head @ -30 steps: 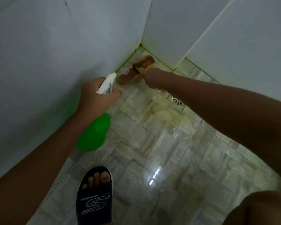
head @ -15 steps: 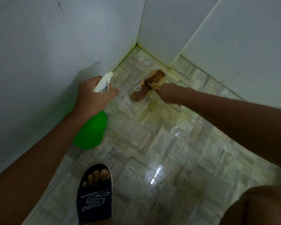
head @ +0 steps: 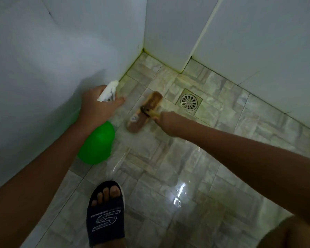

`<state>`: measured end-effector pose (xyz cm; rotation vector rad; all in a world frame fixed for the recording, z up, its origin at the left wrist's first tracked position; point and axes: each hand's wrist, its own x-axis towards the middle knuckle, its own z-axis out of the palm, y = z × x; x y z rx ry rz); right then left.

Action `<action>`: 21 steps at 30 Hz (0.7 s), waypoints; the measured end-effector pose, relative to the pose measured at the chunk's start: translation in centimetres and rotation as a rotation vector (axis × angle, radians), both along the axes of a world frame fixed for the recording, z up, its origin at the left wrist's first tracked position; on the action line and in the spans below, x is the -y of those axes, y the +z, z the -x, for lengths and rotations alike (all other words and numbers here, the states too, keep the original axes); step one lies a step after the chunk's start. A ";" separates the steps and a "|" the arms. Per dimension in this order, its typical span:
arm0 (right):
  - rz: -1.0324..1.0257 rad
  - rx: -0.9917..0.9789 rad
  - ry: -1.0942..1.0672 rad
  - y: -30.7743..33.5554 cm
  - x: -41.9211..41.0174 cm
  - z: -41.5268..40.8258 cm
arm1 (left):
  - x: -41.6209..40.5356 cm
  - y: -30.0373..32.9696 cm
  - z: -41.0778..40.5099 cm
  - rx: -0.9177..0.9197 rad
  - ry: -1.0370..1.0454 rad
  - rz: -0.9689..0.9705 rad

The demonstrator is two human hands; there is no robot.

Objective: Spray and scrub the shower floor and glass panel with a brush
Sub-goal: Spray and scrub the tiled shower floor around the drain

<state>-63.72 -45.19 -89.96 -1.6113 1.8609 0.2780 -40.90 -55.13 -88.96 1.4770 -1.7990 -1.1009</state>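
- The left hand (head: 98, 106) curls around the neck of a round green plastic spray bottle (head: 97, 143) with a white trigger head, held just beside the white wall (head: 43, 68).
- The right hand (head: 166, 122) grips the handle of a brown wooden scrub brush (head: 143, 113), which lies pressed on the wet, grey-green stone-patterned tile floor (head: 168, 167).
- A round metal floor drain (head: 188, 102) sits just beyond the brush, near the corner.
- A foot in a dark blue slide sandal (head: 105, 217) stands on the floor below.
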 end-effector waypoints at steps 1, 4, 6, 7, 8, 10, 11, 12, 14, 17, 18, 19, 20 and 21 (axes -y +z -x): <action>-0.014 -0.020 -0.024 0.1 -1.5 1.6 | -0.3 0.1 0.4 -0.007 -0.019 0.007; -0.049 -0.047 -0.115 0.6 -3.5 5.1 | -0.8 0.2 1.2 0.001 -0.062 0.037; -0.047 -0.028 -0.163 1.0 -3.0 5.8 | -0.9 -0.1 1.7 0.026 -0.088 0.063; -0.041 -0.014 -0.185 1.3 -2.3 5.5 | -0.8 -0.3 2.0 0.033 -0.108 0.073; -0.017 0.021 -0.241 1.6 -1.6 5.0 | -0.7 -0.5 2.3 0.040 -0.129 0.078; 0.031 0.065 -0.309 1.7 -0.1 4.2 | -0.7 -0.8 2.9 0.063 -0.168 0.091; 0.051 0.074 -0.350 1.6 0.4 3.9 | -0.8 -0.8 3.3 0.077 -0.192 0.102; 0.055 0.062 -0.388 1.6 0.7 3.7 | -0.8 -1.0 3.7 0.087 -0.216 0.111; 0.050 0.113 -0.534 1.8 -0.1 2.6 | -0.9 -1.1 4.2 0.094 -0.257 0.126; 0.061 0.270 -0.710 1.9 -5.3 -0.3 | -1.3 -1.4 4.9 0.094 -0.312 0.139; 0.067 0.310 -0.782 2.0 -7.7 -1.6 | -1.5 -1.3 5.2 0.091 -0.323 0.139; 0.075 0.329 -0.864 1.7 -10.0 -2.9 | -1.6 -1.3 5.6 0.093 -0.332 0.134; 0.056 0.338 -0.947 1.4 -12.5 -4.1 | -1.7 -1.2 6.0 0.096 -0.341 0.128; 0.037 0.340 -1.018 1.1 -14.8 -5.1 | -1.6 -1.3 6.2 0.097 -0.350 0.124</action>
